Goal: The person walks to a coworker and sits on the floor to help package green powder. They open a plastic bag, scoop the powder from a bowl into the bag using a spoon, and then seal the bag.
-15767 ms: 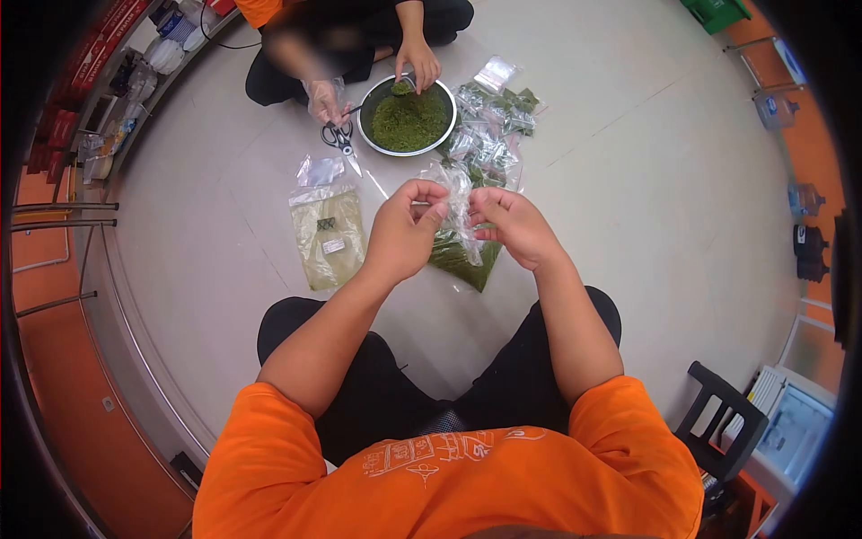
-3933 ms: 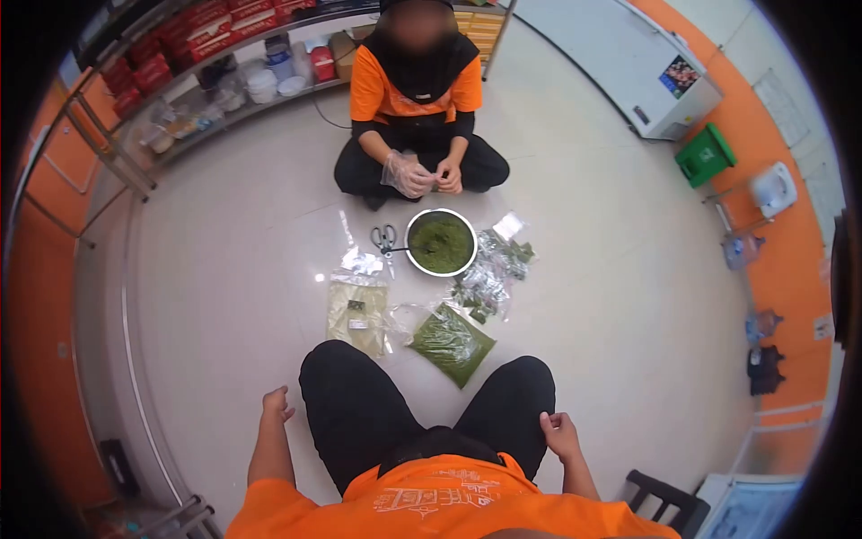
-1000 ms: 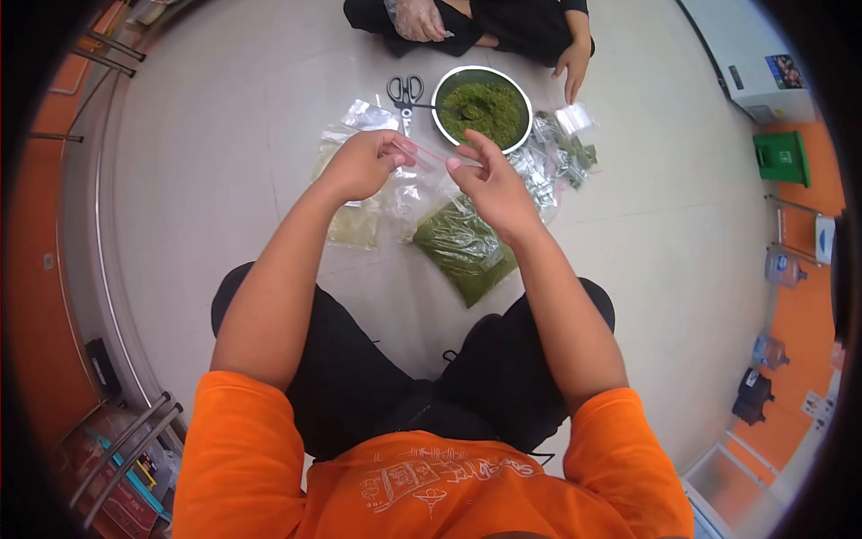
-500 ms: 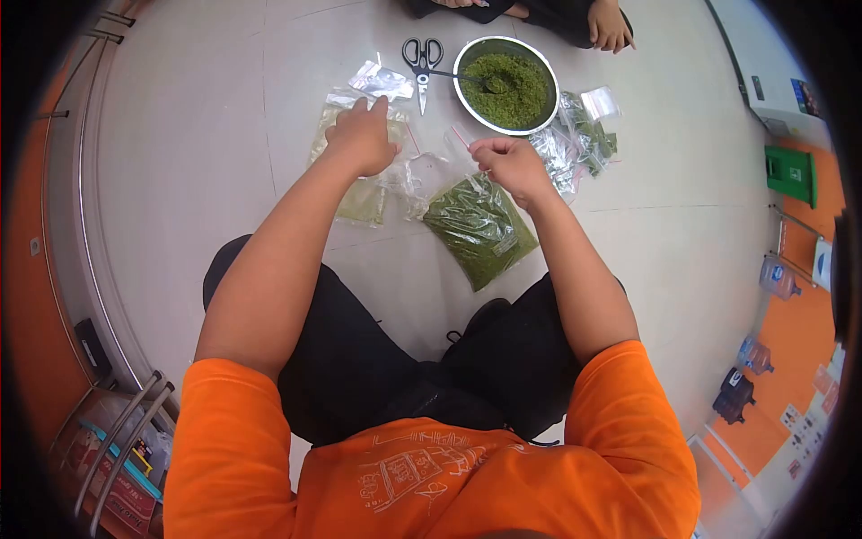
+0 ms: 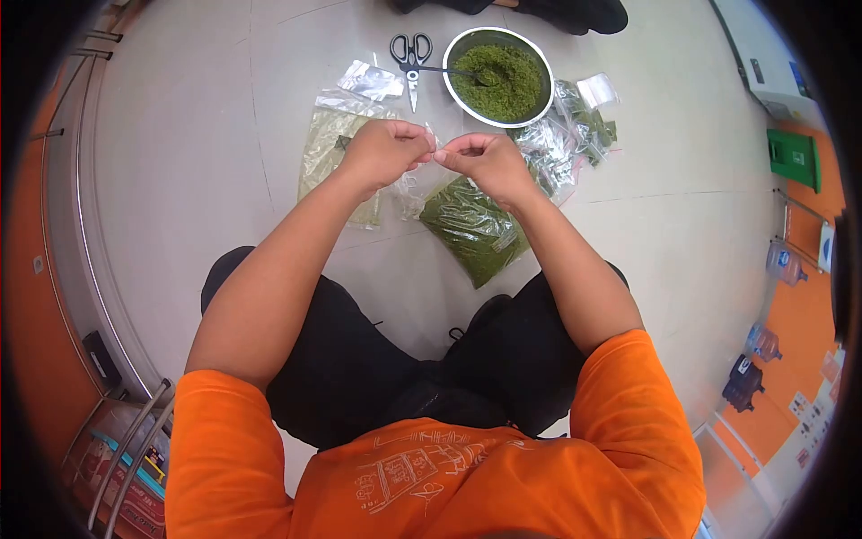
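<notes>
Fingertips of my left hand (image 5: 384, 154) and my right hand (image 5: 489, 168) meet in a pinch on a small clear zip bag (image 5: 432, 135), largely covered by the fingers. Just below my right hand, a large clear bag of green shredded filling (image 5: 476, 234) lies on the floor. Flat clear plastic bags (image 5: 321, 148) spread out under and beside my left hand, with a small dark green piece by the wrist. Beyond the hands stands a metal bowl (image 5: 449, 88) of green crumbly stuff (image 5: 512, 76), a dark-handled spoon (image 5: 440, 69) resting in it.
Black-handled scissors (image 5: 412, 72) lie left of the bowl, near a silvery packet (image 5: 373, 81). Right of it are clear bags with green leaves (image 5: 588, 126) and a small white packet (image 5: 597, 91). Another person's dark-clothed leg (image 5: 575, 13) is at the top edge.
My left hand has come off the flat bags and moved right to meet my right hand at the small zip bag. The other person's hand has left the view.
</notes>
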### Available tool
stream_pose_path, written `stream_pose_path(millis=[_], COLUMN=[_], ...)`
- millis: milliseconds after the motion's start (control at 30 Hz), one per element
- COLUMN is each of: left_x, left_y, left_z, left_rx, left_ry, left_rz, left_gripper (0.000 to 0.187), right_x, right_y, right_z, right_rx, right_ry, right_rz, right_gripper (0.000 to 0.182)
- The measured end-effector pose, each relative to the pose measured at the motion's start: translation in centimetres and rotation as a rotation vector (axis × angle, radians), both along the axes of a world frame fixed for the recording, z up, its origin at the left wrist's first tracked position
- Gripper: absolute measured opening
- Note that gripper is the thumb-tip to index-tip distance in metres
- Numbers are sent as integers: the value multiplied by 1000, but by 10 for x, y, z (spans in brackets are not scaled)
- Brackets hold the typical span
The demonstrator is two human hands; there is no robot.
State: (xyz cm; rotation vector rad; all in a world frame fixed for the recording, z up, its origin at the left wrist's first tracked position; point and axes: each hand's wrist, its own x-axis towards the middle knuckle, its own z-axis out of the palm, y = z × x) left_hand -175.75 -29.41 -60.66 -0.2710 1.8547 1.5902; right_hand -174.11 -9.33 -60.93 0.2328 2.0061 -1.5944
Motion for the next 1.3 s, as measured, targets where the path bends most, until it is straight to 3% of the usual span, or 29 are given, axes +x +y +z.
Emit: stream_pose_path(millis=[133,333,500,633,733,833,933,1100,1200,1267,1300], left_x=[3,6,6,6,9,10,12,10,8,15,18], left_y=[-1,2,3,9,13,17,13,11,7,7,9], left_z=[-4,-3,-4,2,2,8,4,5,0,-4,-5], left_rx=[-15,-40,7,-137,-243,-325,-370,-462,-326,-459,-492], left_ry=[101,158,178,177,141,137,255,220,445,929,1042], left_rz=[-66,-53,-41,-72,-90,-114,-175,-321,-310,-345,-346], left_gripper=[30,28,30,29,33,37,44,58,61,64,65], right_x=[0,1,3,7,5,1,9,-1,-10,-11,-12], right_y=[-1,-1,-1,-10,-15,-11,-15,-2,4,6,6], right_z=[-5,8,10,11,-3,-3,-16,-21,-15,-16,-16], right_rx=[-98,140,196,253,483,465,341,379,252,68,-54], right_ry=[24,287,341,448,537,487,742,469,242,78,5], right_rz=[8,151,102,75,2,45,102,114,82,29,-4], right_gripper=[21,22,21,17,14,9,10,16,14,11,11])
